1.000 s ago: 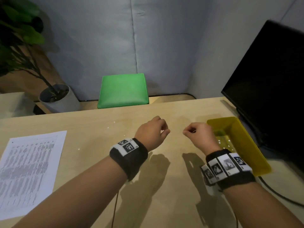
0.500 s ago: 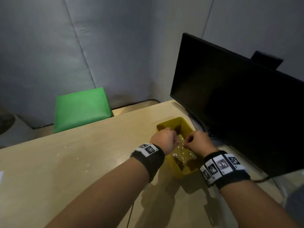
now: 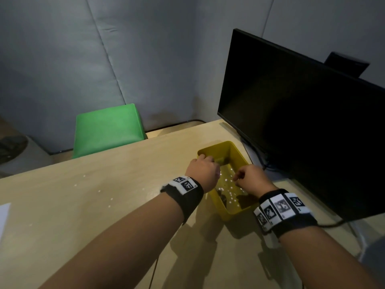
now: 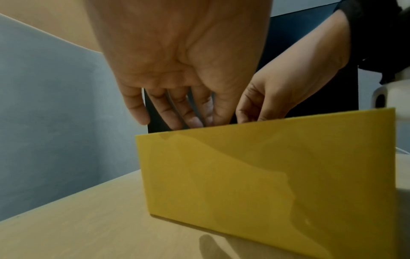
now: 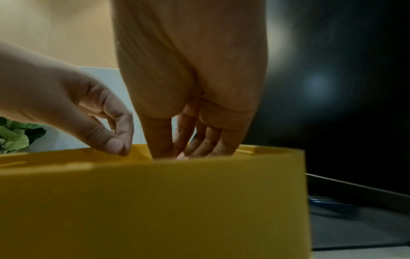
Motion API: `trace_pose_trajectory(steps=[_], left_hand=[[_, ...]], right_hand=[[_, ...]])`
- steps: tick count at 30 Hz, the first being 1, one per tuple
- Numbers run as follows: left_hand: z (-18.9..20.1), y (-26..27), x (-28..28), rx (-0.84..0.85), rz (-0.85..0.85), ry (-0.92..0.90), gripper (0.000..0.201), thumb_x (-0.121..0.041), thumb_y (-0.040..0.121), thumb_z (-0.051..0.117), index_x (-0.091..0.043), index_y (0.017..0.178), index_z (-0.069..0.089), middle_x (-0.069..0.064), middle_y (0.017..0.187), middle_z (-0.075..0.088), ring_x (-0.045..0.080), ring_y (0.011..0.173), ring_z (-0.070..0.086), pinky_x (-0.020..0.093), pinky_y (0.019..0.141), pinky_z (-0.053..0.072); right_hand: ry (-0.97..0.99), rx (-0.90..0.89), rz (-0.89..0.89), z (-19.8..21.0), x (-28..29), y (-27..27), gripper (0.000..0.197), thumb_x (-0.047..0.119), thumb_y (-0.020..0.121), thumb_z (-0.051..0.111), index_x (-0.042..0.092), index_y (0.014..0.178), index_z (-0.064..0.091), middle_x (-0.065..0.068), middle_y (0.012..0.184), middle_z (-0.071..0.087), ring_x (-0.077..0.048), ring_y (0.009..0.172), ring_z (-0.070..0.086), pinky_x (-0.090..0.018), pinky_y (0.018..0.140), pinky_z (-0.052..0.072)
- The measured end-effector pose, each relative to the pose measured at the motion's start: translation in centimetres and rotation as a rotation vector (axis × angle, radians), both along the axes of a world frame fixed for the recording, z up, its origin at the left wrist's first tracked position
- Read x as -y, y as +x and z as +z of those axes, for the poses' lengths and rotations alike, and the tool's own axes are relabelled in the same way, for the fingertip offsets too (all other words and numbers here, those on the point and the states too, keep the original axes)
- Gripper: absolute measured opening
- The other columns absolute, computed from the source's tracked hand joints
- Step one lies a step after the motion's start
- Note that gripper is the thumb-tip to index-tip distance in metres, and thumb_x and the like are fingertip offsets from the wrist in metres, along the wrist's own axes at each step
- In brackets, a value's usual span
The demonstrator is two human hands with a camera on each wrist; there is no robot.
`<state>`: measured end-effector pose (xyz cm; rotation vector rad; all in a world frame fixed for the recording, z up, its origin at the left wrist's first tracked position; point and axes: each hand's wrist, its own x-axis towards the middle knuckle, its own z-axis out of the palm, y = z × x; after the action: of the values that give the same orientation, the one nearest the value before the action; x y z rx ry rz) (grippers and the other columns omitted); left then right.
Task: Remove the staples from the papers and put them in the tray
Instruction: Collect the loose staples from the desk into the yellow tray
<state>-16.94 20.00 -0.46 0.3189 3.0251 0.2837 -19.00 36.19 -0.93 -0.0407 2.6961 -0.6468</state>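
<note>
The tray (image 3: 233, 150), yellow and open-topped, stood on the worktop (image 3: 104, 205) at about 3 o'clock from the worktop's centre, just in front of the monitor (image 3: 302, 132). Small pale specks and some dark bits lay on its floor; whether any were staples could not be told. Both hands hung over the tray. The left hand (image 3: 203, 174) was above the 9 o'clock rim, its fingers (image 4: 175, 113) pointing down, slightly spread, their tips at rim level; the right wrist view showed its thumb and forefinger tips nearly meeting. Whether they pinched anything could not be told. The right hand (image 3: 251, 177) was above the middle of the tray, its fingers (image 5: 159, 138) pointing down and held close together, tips dipping behind the near wall. Nothing could be made out between them.

Pale specks dotted the worktop at 9 o'clock from the tray. A sheet corner (image 3: 4, 213) showed at the far 9 o'clock edge. A green chair (image 3: 108, 128) stood beyond the worktop at 11 o'clock.
</note>
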Motion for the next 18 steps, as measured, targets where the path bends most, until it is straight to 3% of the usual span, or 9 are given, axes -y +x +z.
trace_pose_trajectory(steps=[4, 7, 10, 15, 18], left_hand=[[-0.1, 0.5, 0.2, 0.005, 0.005, 0.013, 0.026, -0.032, 0.096, 0.043, -0.02, 0.103, 0.065, 0.004, 0.11, 0.057, 0.025, 0.104, 0.048, 0.037, 0.085, 0.041], [0.0, 0.8, 0.2, 0.01, 0.013, 0.034, 0.022, -0.033, 0.094, 0.048, -0.02, 0.105, 0.063, 0.004, 0.111, 0.057, 0.025, 0.107, 0.048, 0.037, 0.088, 0.042], [0.2, 0.9, 0.1, 0.022, 0.017, 0.046, 0.019, -0.033, 0.091, 0.056, -0.022, 0.105, 0.061, 0.003, 0.112, 0.056, 0.024, 0.107, 0.048, 0.037, 0.089, 0.041], [0.4, 1.5, 0.2, 0.01, -0.003, 0.051, 0.025, -0.028, 0.095, 0.048, -0.026, 0.115, 0.062, 0.002, 0.117, 0.056, 0.024, 0.11, 0.048, 0.036, 0.093, 0.039], [0.6, 2.2, 0.6, 0.005, -0.004, 0.059, 0.024, -0.029, 0.094, 0.049, -0.026, 0.114, 0.063, 0.003, 0.118, 0.055, 0.025, 0.112, 0.047, 0.038, 0.097, 0.038]], right_hand=[[0.017, -0.027, 0.013, 0.5, 0.7, 0.0, 0.009, 0.013, 0.083, 0.069, 0.014, 0.092, 0.068, -0.002, 0.094, 0.067, -0.019, 0.095, 0.062, -0.033, 0.085, 0.051], [0.01, -0.045, 0.005, 0.8, 0.9, 0.1, 0.009, 0.013, 0.08, 0.073, 0.013, 0.086, 0.067, -0.003, 0.089, 0.067, -0.021, 0.091, 0.063, -0.036, 0.084, 0.053], [0.015, -0.032, 0.012, 0.9, 0.9, 0.4, 0.01, 0.012, 0.086, 0.066, 0.014, 0.094, 0.07, -0.003, 0.097, 0.068, -0.021, 0.097, 0.063, -0.036, 0.088, 0.052], [0.02, -0.024, 0.027, 0.8, 1.0, 0.8, 0.018, 0.01, 0.09, 0.058, 0.018, 0.101, 0.069, -0.002, 0.105, 0.066, -0.022, 0.103, 0.061, -0.038, 0.09, 0.052], [0.047, -0.037, 0.042, 0.9, 1.3, 1.0, 0.014, 0.015, 0.089, 0.06, 0.019, 0.1, 0.068, -0.002, 0.103, 0.067, -0.022, 0.1, 0.061, -0.04, 0.089, 0.053]])
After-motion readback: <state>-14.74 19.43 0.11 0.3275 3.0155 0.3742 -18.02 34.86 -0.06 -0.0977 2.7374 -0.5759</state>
